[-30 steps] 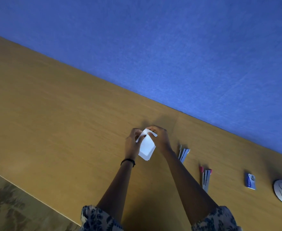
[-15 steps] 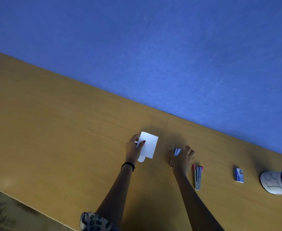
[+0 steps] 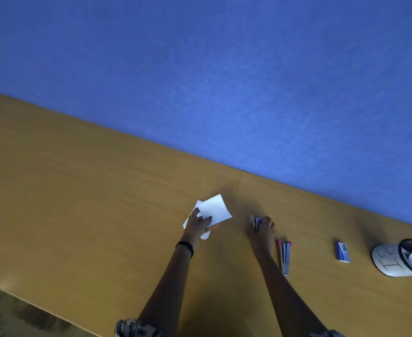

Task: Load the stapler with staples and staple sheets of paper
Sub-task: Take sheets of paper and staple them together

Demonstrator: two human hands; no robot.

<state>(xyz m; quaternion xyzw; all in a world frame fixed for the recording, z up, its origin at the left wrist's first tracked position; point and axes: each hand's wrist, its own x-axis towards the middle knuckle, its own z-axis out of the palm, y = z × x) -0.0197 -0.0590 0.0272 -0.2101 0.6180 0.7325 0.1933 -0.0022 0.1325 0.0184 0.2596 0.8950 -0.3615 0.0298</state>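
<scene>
White sheets of paper (image 3: 215,209) are held in the left grip (image 3: 200,224), which is closed round their near edge. The sheets fan out a bit. They are well to the left of the pink-tipped stapler (image 3: 284,257), which lies flat on the yellow wood table (image 3: 78,203).

The right grip (image 3: 265,231) is just left of the pink-tipped stapler and a little past it. Its fingers bend over a small blue and grey thing (image 3: 256,223) that looks like another stapler. It is blurry, so I cannot tell if the fingers have closed on it or only touch it.

A little blue staple box (image 3: 343,251) lies to the right of the pink-tipped stapler. A white cup (image 3: 392,261) lies on its side farther right.

I think the step now is picking up a stapler to use on the paper. Next, the right grip needs a firm hold. The sheets need their edges lined up so they slide into the stapler's mouth. I cannot see if staples are inside.
</scene>
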